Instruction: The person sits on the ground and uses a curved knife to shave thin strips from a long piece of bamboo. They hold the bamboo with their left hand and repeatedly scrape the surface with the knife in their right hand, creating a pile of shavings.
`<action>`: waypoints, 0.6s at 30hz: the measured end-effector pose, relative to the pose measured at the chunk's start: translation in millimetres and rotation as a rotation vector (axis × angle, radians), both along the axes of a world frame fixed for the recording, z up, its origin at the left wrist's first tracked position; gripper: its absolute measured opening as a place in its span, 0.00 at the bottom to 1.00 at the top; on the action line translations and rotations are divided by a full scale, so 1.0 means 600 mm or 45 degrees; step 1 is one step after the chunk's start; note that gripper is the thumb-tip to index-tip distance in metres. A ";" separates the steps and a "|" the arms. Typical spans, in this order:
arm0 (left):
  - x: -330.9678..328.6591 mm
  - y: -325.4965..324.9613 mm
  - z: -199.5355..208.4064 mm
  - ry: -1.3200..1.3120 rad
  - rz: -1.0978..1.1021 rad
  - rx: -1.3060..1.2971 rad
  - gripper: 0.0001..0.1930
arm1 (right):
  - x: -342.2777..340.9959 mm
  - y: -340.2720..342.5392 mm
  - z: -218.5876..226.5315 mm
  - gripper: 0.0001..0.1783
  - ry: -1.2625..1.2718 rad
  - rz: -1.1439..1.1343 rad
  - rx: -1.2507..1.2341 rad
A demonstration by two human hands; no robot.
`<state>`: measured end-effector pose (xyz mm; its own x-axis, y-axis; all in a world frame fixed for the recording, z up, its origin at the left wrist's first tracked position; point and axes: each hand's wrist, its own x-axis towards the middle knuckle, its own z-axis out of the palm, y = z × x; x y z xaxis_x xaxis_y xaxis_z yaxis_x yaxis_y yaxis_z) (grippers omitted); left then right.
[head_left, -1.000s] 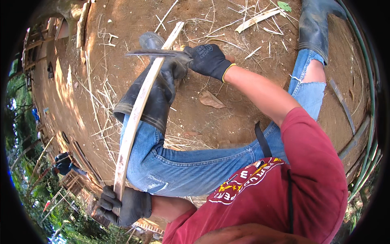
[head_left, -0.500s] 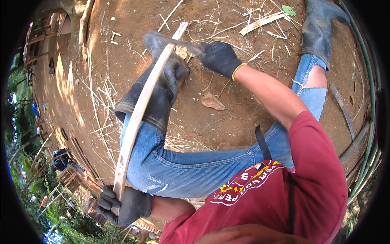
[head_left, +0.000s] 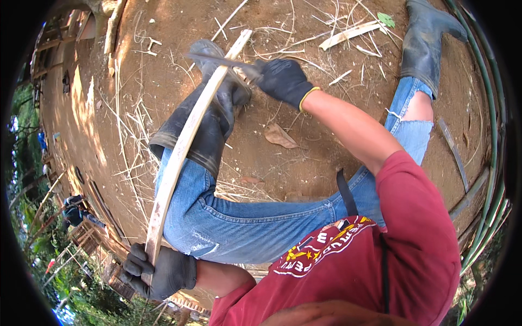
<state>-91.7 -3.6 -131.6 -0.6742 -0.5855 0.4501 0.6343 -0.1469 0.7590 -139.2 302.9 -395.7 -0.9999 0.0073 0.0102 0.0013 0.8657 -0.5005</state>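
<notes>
A long pale bamboo strip (head_left: 182,146) slants across my bent leg and boot, its far tip beyond the boot's toe. At its near end, at the lower left, my gloved left hand (head_left: 166,271) is closed around it. My gloved right hand (head_left: 287,81) grips a knife (head_left: 213,59) whose handle is mostly hidden in the fist. The dark blade lies across the strip near its far end, over the boot (head_left: 201,127); the blade is slightly blurred.
Thin shavings (head_left: 136,125) and split pieces (head_left: 350,35) litter the brown dirt, with a dry leaf (head_left: 280,136) between my legs. A flat metal-looking strip (head_left: 454,154) lies on the right near green poles (head_left: 492,136). Far left, a person (head_left: 79,211) is near wooden structures.
My right hand and the knife have moved a little left and toward me along the strip. My left hand keeps its hold, and the whole view has shifted slightly.
</notes>
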 end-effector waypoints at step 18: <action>0.002 -0.015 -0.003 -0.002 -0.011 -0.040 0.04 | -0.015 0.057 -0.045 0.30 -0.064 -0.106 0.019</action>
<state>-90.3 -12.5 -133.4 -0.6798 -0.5650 0.4676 0.6322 -0.1283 0.7641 -148.1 337.1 -422.8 -0.9951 0.0907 -0.0390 0.0982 0.8691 -0.4848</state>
